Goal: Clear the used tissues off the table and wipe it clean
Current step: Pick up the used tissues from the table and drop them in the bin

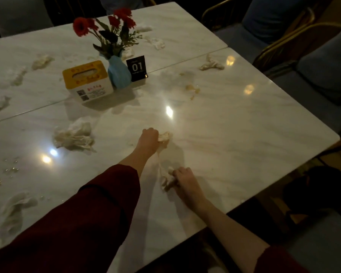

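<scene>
1. Left hand clenched on a crumpled tissue mid-bench; right hand grasps another wad near the front edge; a thin strand seems to join them.
2. Judgement: tissue light, soft, likely damp, tears easily; scoop the whole wad, not a corner.
3. Large clump lies left of the hands; amber spill not yet wiped.

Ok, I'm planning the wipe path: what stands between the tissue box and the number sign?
The blue vase stands between the tissue box and the number sign, close to both, as the head view shows.
</scene>
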